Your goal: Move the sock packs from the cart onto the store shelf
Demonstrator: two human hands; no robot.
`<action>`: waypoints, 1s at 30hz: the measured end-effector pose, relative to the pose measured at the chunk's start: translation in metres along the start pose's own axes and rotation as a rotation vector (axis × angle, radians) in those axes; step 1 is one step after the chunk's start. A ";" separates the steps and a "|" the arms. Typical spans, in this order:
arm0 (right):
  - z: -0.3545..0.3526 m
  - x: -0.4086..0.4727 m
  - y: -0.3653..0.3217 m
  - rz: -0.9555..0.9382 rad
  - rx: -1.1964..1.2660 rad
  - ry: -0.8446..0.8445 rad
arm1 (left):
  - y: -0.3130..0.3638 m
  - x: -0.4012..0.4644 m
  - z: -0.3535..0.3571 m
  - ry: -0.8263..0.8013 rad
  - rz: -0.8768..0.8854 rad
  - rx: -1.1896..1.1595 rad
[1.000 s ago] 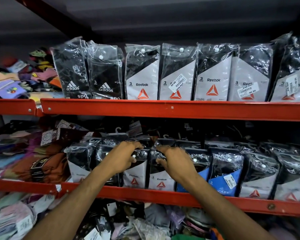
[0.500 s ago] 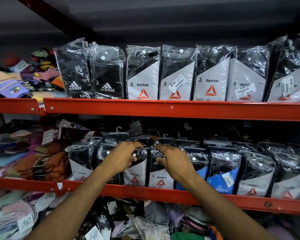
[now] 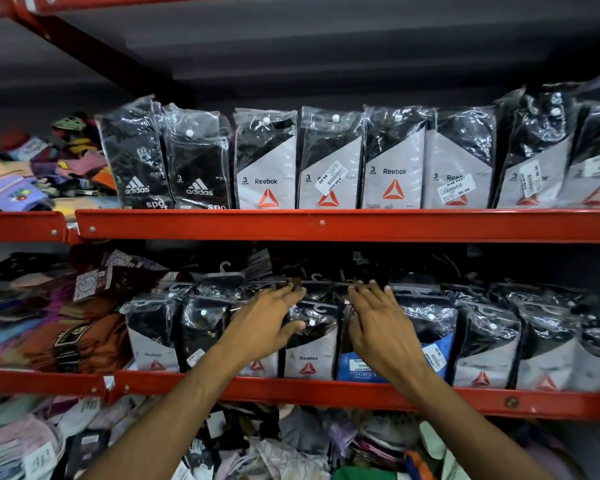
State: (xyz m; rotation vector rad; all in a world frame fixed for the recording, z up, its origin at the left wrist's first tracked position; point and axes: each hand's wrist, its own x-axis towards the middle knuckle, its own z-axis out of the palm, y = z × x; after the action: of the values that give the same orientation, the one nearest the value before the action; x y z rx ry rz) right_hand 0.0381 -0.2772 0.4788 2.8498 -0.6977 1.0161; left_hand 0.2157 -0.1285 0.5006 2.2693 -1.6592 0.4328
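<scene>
A row of clear-wrapped black-and-grey Reebok sock packs (image 3: 309, 358) stands upright on the middle red shelf (image 3: 291, 389). A blue Jockey pack (image 3: 355, 370) stands among them. My left hand (image 3: 267, 323) lies flat on the packs left of centre, fingers stretched over their tops and thumb on the front of a Reebok pack. My right hand (image 3: 378, 323) rests with fingers spread over the top of the blue pack. Neither hand holds anything. The cart is out of view.
The upper red shelf (image 3: 326, 225) carries a tight upright row of adidas packs (image 3: 198, 161) and Reebok packs (image 3: 392, 161). Loose coloured socks (image 3: 66, 334) are piled at the left of both shelves. A jumble of socks (image 3: 291, 445) fills the shelf below.
Both hands had curled fingers on the pack tops; now the fingers are straightened and spread flat over the packs. The view has tilted slightly upward.
</scene>
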 end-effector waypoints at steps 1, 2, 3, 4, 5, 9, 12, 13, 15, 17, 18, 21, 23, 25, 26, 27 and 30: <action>0.001 -0.001 0.003 0.008 -0.002 -0.028 | 0.004 0.001 0.002 0.002 -0.012 -0.003; 0.003 -0.002 0.004 0.009 0.003 -0.049 | 0.006 0.000 0.005 0.004 -0.028 0.004; 0.004 -0.003 0.006 0.007 0.014 -0.059 | 0.009 0.000 0.007 0.012 -0.045 0.016; 0.004 -0.003 0.006 0.004 0.029 -0.059 | 0.010 0.000 0.009 0.021 -0.063 0.027; 0.004 -0.003 0.006 0.003 0.044 -0.052 | 0.011 -0.001 0.010 0.032 -0.079 0.033; 0.006 -0.002 0.004 -0.011 0.060 -0.029 | 0.014 -0.004 0.010 0.067 -0.089 0.042; 0.009 -0.002 0.006 -0.020 0.072 -0.020 | 0.014 -0.006 0.013 0.073 -0.104 0.043; 0.009 -0.002 0.007 -0.022 0.080 -0.023 | 0.014 -0.006 0.014 0.075 -0.108 0.043; 0.008 -0.003 0.010 -0.036 0.090 -0.025 | 0.014 -0.005 0.017 0.078 -0.113 0.046; 0.004 -0.005 0.014 -0.045 0.084 -0.008 | 0.013 -0.005 0.018 0.083 -0.119 0.047; 0.001 -0.006 0.019 -0.025 0.069 0.012 | 0.013 -0.004 0.019 0.086 -0.119 0.048; -0.006 -0.013 0.036 0.113 -0.013 0.076 | 0.012 -0.004 0.023 0.089 -0.132 0.054; -0.008 -0.016 0.046 0.188 -0.041 0.065 | 0.012 -0.004 0.026 0.091 -0.138 0.067; -0.006 -0.019 0.051 0.210 -0.024 0.026 | 0.014 -0.004 0.028 0.094 -0.140 0.072; -0.004 -0.020 0.052 0.208 -0.013 0.015 | 0.015 -0.004 0.029 0.092 -0.144 0.069; -0.003 -0.020 0.052 0.205 -0.001 0.010 | 0.015 -0.005 0.029 0.089 -0.151 0.060; 0.000 -0.020 0.051 0.198 0.024 0.009 | 0.013 -0.005 0.031 0.086 -0.155 0.047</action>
State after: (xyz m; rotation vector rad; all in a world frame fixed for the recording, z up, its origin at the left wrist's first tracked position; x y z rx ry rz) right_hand 0.0026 -0.3150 0.4608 2.8388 -0.9900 1.0667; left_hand 0.2040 -0.1403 0.4710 2.3574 -1.4340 0.5293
